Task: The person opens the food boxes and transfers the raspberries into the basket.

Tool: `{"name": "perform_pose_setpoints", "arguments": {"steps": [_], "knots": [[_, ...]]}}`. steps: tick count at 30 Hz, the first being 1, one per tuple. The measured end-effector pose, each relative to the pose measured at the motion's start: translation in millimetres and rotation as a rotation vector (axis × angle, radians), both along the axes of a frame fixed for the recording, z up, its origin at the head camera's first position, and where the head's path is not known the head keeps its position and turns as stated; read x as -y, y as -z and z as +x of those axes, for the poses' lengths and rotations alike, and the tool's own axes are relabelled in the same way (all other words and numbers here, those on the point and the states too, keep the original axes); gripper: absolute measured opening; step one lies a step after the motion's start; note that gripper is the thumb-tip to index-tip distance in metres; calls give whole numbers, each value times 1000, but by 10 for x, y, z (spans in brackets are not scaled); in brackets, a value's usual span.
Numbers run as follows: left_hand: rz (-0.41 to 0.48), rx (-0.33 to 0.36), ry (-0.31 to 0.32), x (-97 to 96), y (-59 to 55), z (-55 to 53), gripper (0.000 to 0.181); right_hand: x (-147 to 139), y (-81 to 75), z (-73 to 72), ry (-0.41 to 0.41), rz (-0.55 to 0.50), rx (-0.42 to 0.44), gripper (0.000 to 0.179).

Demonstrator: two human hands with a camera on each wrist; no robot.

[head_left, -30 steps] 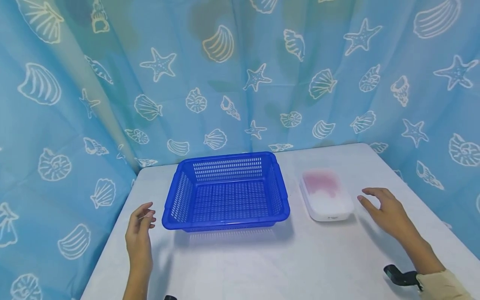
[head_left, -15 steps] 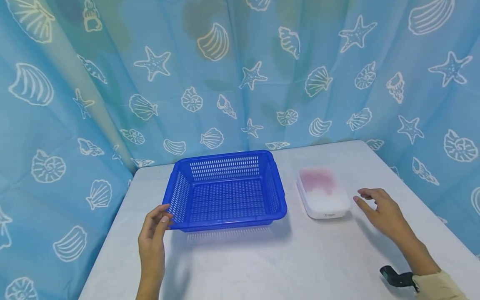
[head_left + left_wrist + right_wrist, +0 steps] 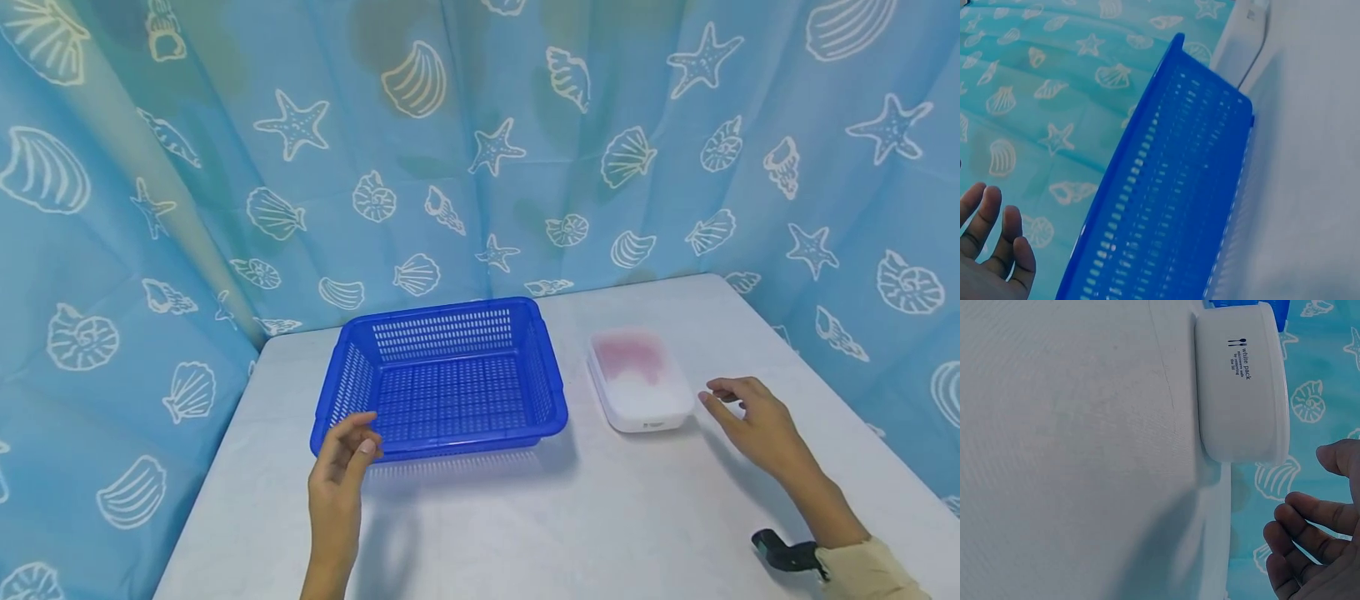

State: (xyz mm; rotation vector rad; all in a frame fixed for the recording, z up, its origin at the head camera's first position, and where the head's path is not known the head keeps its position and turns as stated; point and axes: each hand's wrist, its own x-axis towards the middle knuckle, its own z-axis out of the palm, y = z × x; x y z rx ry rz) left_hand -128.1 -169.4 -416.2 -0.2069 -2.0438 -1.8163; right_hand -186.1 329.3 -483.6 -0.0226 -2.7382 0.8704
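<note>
A blue plastic basket (image 3: 450, 400) with slotted walls stands on the white table, and nothing lies in it. My left hand (image 3: 341, 479) hangs with relaxed fingers at its front left corner, overlapping the rim in the head view; in the left wrist view the fingers (image 3: 1007, 244) are apart from the basket wall (image 3: 1166, 187). To the right of the basket sits a white lidded food container (image 3: 641, 383) with a pinkish patch showing on top. Just right of that container is my right hand (image 3: 757, 425), fingers loosely bent and holding nothing. Small print marks the container's side (image 3: 1241, 387) in the right wrist view.
A white cloth covers the table (image 3: 570, 525). Blue curtains (image 3: 450, 167) with white shell and starfish prints enclose the back and both sides. A black device (image 3: 787, 552) is strapped at the right wrist by a beige sleeve (image 3: 870, 571).
My left hand has moved right, from beside the basket to its front left corner. The right hand keeps its place by the container. The head view has shifted slightly.
</note>
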Motion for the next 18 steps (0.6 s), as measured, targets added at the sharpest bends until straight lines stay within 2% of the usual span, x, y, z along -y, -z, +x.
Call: {"name": "perform_pose_setpoints", "arguments": {"steps": [11,18], "knots": [[20,15,68,-137,-18,14,26,75,56,0,10,-21,18,51],[19,31,125,-251,-9,27,26,95,92,-15,-1,-29,1,50]]}}
